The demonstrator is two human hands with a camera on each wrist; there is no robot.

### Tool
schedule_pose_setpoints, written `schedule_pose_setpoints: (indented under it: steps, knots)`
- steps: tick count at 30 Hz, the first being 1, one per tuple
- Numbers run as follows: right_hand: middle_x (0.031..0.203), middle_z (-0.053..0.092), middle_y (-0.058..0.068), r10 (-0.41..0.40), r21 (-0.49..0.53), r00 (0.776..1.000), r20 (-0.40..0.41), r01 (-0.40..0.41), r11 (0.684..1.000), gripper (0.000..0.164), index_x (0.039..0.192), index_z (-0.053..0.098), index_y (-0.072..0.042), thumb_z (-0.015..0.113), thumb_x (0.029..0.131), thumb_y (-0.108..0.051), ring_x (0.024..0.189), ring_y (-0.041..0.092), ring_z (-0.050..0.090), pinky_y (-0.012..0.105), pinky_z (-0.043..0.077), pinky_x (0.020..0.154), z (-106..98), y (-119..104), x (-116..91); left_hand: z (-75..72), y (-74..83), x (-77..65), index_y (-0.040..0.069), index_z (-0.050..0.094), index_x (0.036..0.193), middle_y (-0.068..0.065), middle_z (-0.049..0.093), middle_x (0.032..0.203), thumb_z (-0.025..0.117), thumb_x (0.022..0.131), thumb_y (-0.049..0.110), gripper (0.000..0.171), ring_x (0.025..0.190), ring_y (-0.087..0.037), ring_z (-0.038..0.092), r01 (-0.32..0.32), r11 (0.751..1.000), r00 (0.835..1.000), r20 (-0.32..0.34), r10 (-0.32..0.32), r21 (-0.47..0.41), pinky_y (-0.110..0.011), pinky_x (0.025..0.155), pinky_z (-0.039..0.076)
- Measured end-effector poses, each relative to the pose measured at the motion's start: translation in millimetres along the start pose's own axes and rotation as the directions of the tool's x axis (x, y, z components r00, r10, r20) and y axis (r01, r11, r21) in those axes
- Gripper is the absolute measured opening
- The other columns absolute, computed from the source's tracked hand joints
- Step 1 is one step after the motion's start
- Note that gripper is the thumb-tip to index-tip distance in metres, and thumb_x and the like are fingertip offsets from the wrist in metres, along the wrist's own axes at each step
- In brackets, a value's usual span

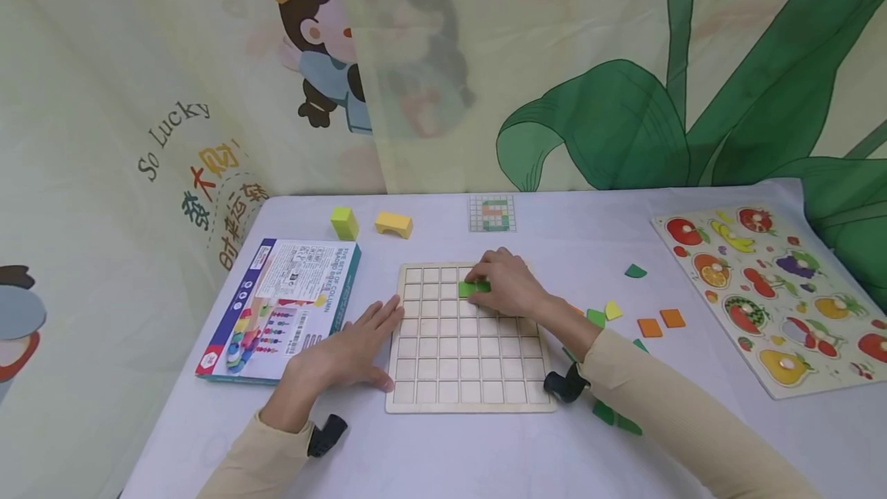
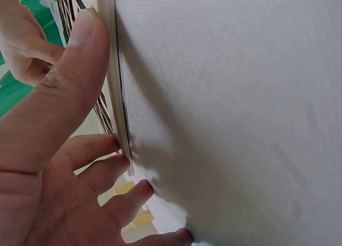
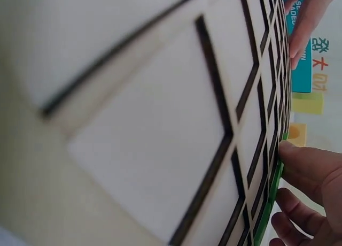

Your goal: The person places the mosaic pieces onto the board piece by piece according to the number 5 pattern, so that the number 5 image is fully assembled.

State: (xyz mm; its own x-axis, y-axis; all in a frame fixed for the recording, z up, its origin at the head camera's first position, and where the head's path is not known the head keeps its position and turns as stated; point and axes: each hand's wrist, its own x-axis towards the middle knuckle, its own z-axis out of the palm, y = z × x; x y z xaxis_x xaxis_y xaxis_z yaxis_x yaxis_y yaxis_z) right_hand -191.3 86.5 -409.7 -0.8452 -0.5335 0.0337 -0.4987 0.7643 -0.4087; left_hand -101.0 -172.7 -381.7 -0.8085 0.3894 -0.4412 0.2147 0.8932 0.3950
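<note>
Head view: a wooden grid board (image 1: 467, 337) lies on the table (image 1: 485, 453). The right hand (image 1: 509, 283) presses a green tile (image 1: 473, 288) into a cell in the board's upper rows, fingers curled over it. The left hand (image 1: 346, 353) lies flat, fingers straight, against the board's left edge. Every other cell appears empty (loose tiles (image 1: 658, 322) wait to the right), so filling has barely begun.

Left wrist view: the thumb (image 2: 75, 59) braces the board's edge (image 2: 115, 80), holding nothing.

Right wrist view: fingertips (image 3: 304, 166) pinch the green tile (image 3: 270, 203) at the grid.
</note>
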Motion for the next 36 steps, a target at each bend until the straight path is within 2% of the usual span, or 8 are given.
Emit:
schedule_pose_setpoints:
  steps: [7, 14, 17, 21, 24, 28, 32, 36]
  knots:
    - [0.102, 0.064, 0.005, 0.026, 0.085, 0.999, 0.028, -0.028, 0.996, 0.029, 0.108, 0.074, -0.012, 0.075, 0.084, -0.027, 0.096, 0.02, 0.05, 0.034, 0.043, 0.078, -11.9, 5.6, -2.4, 0.8, -0.6, 0.4, 0.006, 0.019, 0.155, -0.008, 0.005, 0.165, 0.084, 0.074, 0.022, 0.105, 0.151, -0.036, 0.007, -0.003, 1.0, 1.0, 0.003, 0.003, -0.01, -0.06, 0.118, 0.019]
    - [0.108, 0.066, 0.006, 0.092, 0.159, 0.993, 0.079, -0.104, 0.982, 0.031, 0.114, 0.072, -0.011, 0.072, 0.086, -0.024, 0.106, 0.024, 0.052, 0.043, 0.048, 0.091, -42.6, 38.3, -20.8, 0.2, 0.2, 0.3, 0.007, 0.019, 0.155, -0.008, 0.005, 0.165, 0.083, 0.074, 0.022, 0.104, 0.151, -0.036, 0.006, 0.0, 1.0, 1.0, 0.012, 0.0, -0.015, -0.06, 0.119, 0.018]
    - [0.112, 0.066, 0.008, 0.126, 0.138, 0.988, 0.092, -0.138, 0.981, 0.031, 0.115, 0.071, -0.01, 0.07, 0.087, -0.023, 0.109, 0.027, 0.053, 0.049, 0.048, 0.094, -57.9, 62.2, -36.0, -0.8, 0.6, -0.5, 0.006, 0.019, 0.155, -0.008, 0.005, 0.165, 0.083, 0.075, 0.023, 0.104, 0.151, -0.036, 0.006, 0.002, 1.0, 1.0, 0.015, -0.002, -0.011, -0.06, 0.118, 0.018]
    - [0.119, 0.063, 0.015, 0.213, 0.097, 0.972, 0.1, -0.222, 0.97, 0.033, 0.118, 0.069, -0.009, 0.07, 0.088, -0.022, 0.115, 0.034, 0.051, 0.056, 0.048, 0.096, -76.4, 97.5, -59.9, -2.0, 0.9, -1.3, 0.006, 0.019, 0.155, -0.008, 0.005, 0.165, 0.083, 0.075, 0.023, 0.104, 0.151, -0.036, 0.006, -0.001, 1.0, 1.0, 0.016, 0.001, -0.009, -0.062, 0.118, 0.018]
    - [0.123, 0.061, 0.018, 0.273, 0.058, 0.956, 0.107, -0.28, 0.958, 0.037, 0.121, 0.068, -0.009, 0.071, 0.087, -0.023, 0.117, 0.037, 0.05, 0.055, 0.051, 0.093, -86.2, 124.6, -77.6, -1.9, 0.3, -1.3, 0.006, 0.019, 0.155, -0.008, 0.005, 0.165, 0.083, 0.075, 0.023, 0.104, 0.151, -0.037, 0.006, -0.003, 1.0, 1.0, 0.016, 0.004, -0.017, -0.062, 0.118, 0.017]
    - [0.123, 0.059, 0.022, 0.303, 0.012, 0.945, 0.12, -0.307, 0.952, 0.042, 0.123, 0.066, -0.006, 0.073, 0.085, -0.022, 0.113, 0.039, 0.052, 0.053, 0.054, 0.088, -94.7, 155.5, -96.3, -1.8, -0.5, -0.6, 0.007, 0.019, 0.155, -0.008, 0.005, 0.165, 0.083, 0.074, 0.024, 0.105, 0.151, -0.037, 0.006, -0.002, 1.0, 1.0, 0.013, 0.003, -0.014, -0.061, 0.118, 0.018]
    - [0.122, 0.058, 0.025, 0.31, -0.01, 0.942, 0.131, -0.311, 0.95, 0.045, 0.123, 0.065, -0.004, 0.075, 0.083, -0.022, 0.111, 0.04, 0.052, 0.053, 0.055, 0.086, -96.8, 173.5, -106.9, -2.1, -0.8, -0.6, 0.007, 0.018, 0.155, -0.008, 0.005, 0.165, 0.083, 0.074, 0.024, 0.105, 0.151, -0.037, 0.006, -0.003, 1.0, 1.0, 0.015, 0.003, -0.013, -0.06, 0.118, 0.018]
    - [0.121, 0.058, 0.026, 0.31, -0.033, 0.942, 0.131, -0.308, 0.951, 0.042, 0.122, 0.065, -0.004, 0.074, 0.084, -0.019, 0.11, 0.041, 0.053, 0.053, 0.055, 0.086, -94.9, 178.5, -110.6, -2.4, -0.6, -1.0, 0.008, 0.019, 0.155, -0.008, 0.005, 0.165, 0.083, 0.074, 0.024, 0.104, 0.151, -0.036, 0.006, -0.002, 1.0, 1.0, 0.014, 0.002, -0.02, -0.059, 0.119, 0.018]
